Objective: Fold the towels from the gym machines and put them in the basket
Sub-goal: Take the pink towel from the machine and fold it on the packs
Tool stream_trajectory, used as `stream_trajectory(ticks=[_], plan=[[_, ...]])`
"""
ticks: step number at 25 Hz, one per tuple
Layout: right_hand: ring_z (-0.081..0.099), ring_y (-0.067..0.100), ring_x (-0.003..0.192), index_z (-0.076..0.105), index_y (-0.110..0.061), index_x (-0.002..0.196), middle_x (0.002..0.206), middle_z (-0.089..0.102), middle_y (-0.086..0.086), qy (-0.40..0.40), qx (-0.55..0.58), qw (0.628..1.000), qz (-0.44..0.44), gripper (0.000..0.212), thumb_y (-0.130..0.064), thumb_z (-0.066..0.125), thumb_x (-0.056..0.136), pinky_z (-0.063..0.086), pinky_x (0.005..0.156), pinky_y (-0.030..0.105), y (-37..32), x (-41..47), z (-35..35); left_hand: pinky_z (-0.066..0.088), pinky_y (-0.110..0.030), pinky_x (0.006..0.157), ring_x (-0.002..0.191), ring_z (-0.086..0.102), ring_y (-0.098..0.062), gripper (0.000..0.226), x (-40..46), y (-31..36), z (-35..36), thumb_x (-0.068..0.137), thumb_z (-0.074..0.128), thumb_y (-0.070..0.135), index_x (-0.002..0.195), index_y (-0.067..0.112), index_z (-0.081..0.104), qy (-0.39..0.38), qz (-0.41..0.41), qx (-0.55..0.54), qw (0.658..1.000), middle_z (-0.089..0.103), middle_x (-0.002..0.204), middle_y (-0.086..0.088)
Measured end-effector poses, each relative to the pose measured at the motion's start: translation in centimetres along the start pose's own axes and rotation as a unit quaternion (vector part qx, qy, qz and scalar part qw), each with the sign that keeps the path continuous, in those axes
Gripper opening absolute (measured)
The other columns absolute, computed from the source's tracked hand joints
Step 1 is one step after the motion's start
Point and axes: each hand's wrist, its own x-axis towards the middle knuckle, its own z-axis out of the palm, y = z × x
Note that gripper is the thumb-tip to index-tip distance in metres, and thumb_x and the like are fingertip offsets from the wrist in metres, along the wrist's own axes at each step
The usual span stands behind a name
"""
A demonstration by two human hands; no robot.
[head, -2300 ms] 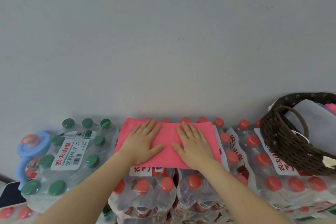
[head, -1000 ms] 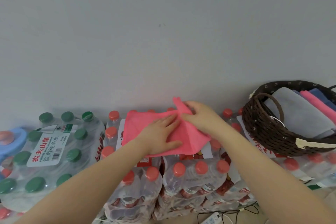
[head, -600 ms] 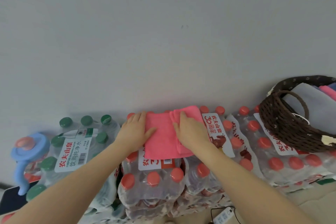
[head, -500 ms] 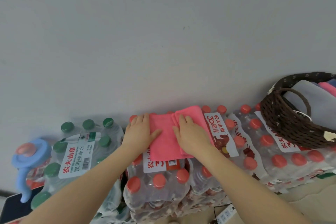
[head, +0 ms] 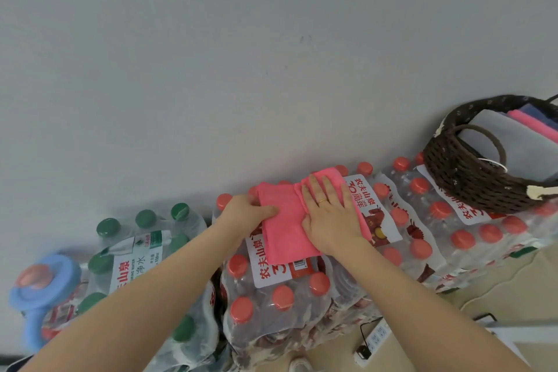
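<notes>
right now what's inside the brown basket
Folded towels fill the basket: a grey one in front, then a pink one and a blue one. Anything beneath them is covered.

Pink towel on the shrink-wrapped water packs: red-capped bottles with white labels printed in red characters, green-capped bottles with a white-and-green label. Dark brown woven basket with pale flecks on the rim, holding grey, pink and blue folded towels. Blue jug handle with an orange-red cap at far left, plain light grey wall, gold ring on the right hand.
</notes>
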Motion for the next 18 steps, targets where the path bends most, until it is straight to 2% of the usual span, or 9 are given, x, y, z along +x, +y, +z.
stream_trajectory(ticks=[4,6,7,9,10,13,15,16,18], plan=[[-0.008,0.022,0.145,0.013,-0.019,0.148,0.158,0.0,0.004,-0.001,0.044,0.999,-0.013,0.089,-0.048,-0.012,0.068,-0.016,0.112,0.042,0.4,0.2,-0.3,0.055,-0.041,0.083,0.086,0.067,-0.026,0.022,-0.6,1.4,-0.3,0.091,0.05,0.025,0.109,0.012,0.054,-0.055,0.034,-0.03,0.997,0.067,0.098,-0.01],[0.004,0.025,0.145,0.037,-0.018,0.141,0.156,0.014,0.005,0.03,0.159,0.987,0.022,0.069,-0.047,0.008,0.085,0.002,0.117,0.042,1.0,0.0,-1.2,0.055,-0.029,0.066,0.072,0.063,-0.016,0.013,-1.0,2.6,0.2,0.095,0.044,0.026,0.102,0.017,0.051,-0.055,0.073,-0.039,0.995,0.063,0.086,-0.002],[0.015,0.027,0.142,0.049,-0.016,0.133,0.152,0.025,0.007,0.066,0.224,0.971,0.049,0.051,-0.038,0.024,0.093,0.012,0.117,0.041,1.5,-0.2,-1.8,0.05,-0.022,0.055,0.062,0.059,-0.011,0.011,-1.3,3.3,0.6,0.095,0.043,0.026,0.096,0.017,0.05,-0.059,0.095,-0.047,0.993,0.06,0.078,0.0],[0.042,0.025,0.124,0.065,-0.01,0.113,0.134,0.051,0.009,0.134,0.313,0.935,0.101,0.03,-0.018,0.042,0.094,0.032,0.107,0.038,2.8,-0.7,-2.7,0.04,-0.014,0.039,0.046,0.051,-0.006,0.011,-1.5,4.9,1.8,0.095,0.046,0.023,0.089,0.015,0.05,-0.068,0.128,-0.073,0.987,0.054,0.066,0.001],[0.051,0.021,0.113,0.068,-0.01,0.104,0.121,0.059,0.008,0.129,0.362,0.915,0.126,0.027,-0.017,0.043,0.094,0.038,0.1,0.036,3.3,-1.1,-3.2,0.039,-0.014,0.036,0.043,0.049,-0.006,0.011,-1.5,5.7,2.6,0.094,0.047,0.022,0.088,0.013,0.05,-0.075,0.134,-0.087,0.984,0.053,0.064,0.0],[0.058,0.017,0.094,0.064,-0.017,0.092,0.098,0.065,0.003,0.026,0.496,0.846,0.191,0.038,-0.041,0.036,0.096,0.045,0.091,0.038,4.3,-2.2,-4.9,0.044,-0.014,0.037,0.041,0.052,-0.005,0.017,-1.3,7.1,5.5,0.097,0.043,0.017,0.081,0.013,0.048,-0.131,0.11,-0.138,0.975,0.056,0.057,-0.001],[0.052,0.013,0.091,0.06,-0.019,0.102,0.092,0.057,-0.006,-0.013,0.528,0.822,0.212,0.038,-0.049,0.038,0.093,0.042,0.082,0.03,4.8,-2.6,-5.3,0.05,-0.015,0.045,0.055,0.056,-0.011,0.018,-1.3,7.5,7.3,0.099,0.034,0.016,0.095,0.009,0.049,-0.166,0.063,-0.154,0.972,0.056,0.066,-0.006],[0.05,0.01,0.09,0.056,-0.02,0.109,0.091,0.053,-0.009,-0.02,0.526,0.824,0.208,0.034,-0.047,0.045,0.091,0.039,0.075,0.025,5.1,-2.5,-5.0,0.051,-0.015,0.048,0.06,0.055,-0.014,0.021,-1.2,7.5,7.9,0.1,0.03,0.013,0.106,0.006,0.048,-0.166,0.048,-0.16,0.972,0.055,0.07,-0.009],[0.049,0.005,0.079,0.046,-0.022,0.119,0.088,0.05,-0.012,-0.021,0.473,0.864,0.174,0.036,-0.033,0.058,0.087,0.035,0.059,0.014,5.7,-2.4,-4.4,0.052,-0.014,0.052,0.065,0.055,-0.015,0.028,-0.6,7.0,8.3,0.099,0.027,0.003,0.118,-0.001,0.047,-0.156,0.045,-0.167,0.972,0.055,0.074,-0.01]])
